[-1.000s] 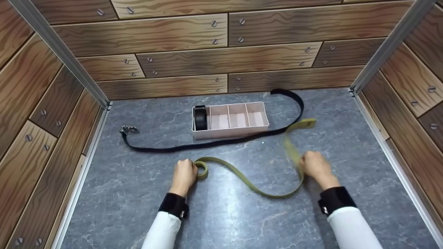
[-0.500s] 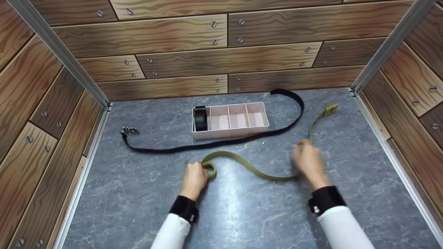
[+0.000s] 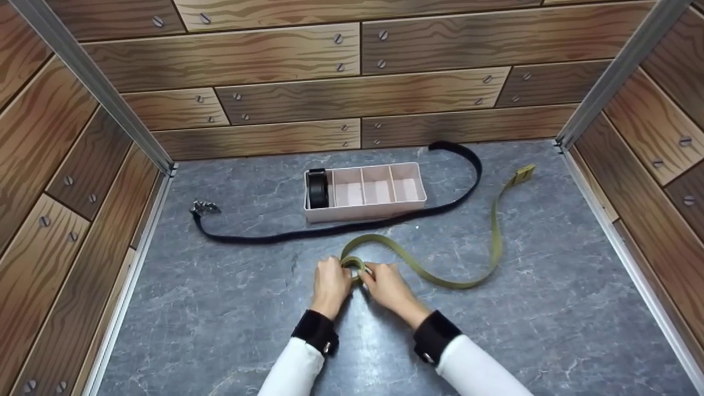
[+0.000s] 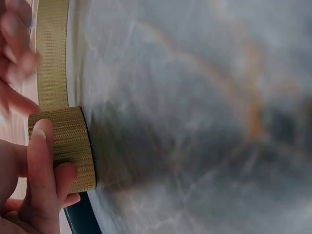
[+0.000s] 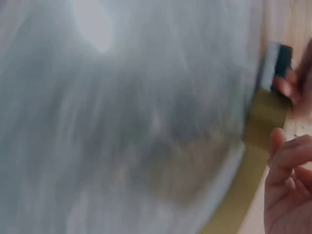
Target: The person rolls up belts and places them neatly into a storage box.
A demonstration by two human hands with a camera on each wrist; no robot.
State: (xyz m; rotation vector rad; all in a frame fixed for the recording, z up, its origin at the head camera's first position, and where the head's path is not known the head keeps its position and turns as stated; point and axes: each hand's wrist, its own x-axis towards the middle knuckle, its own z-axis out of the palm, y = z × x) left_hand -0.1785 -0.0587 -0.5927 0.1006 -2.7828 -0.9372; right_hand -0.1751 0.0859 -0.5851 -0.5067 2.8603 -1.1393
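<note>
An olive webbing belt (image 3: 422,269) lies in a loose curve on the floor, its near end wound into a small roll and its buckle (image 3: 524,174) at the far right. My left hand (image 3: 330,283) pinches the roll (image 4: 63,141) between thumb and fingers, as the left wrist view shows closely. Reaching in from the other side, my right hand (image 3: 391,291) has its fingertips at the roll's right edge. In the right wrist view the right fingers (image 5: 280,168) are loosely bent beside the strap; a firm hold is not visible.
Behind the hands stands a pale pink divided box (image 3: 366,213), with a coiled black belt (image 3: 318,190) in its leftmost compartment. A long black belt (image 3: 275,238) with a silver buckle (image 3: 205,207) runs in front of it. Wood-patterned walls (image 3: 286,99) enclose the grey floor.
My right hand has left the buckle side of the olive belt and come left to the roll. My left hand has shifted right with the roll. The buckle end now lies farther right.
</note>
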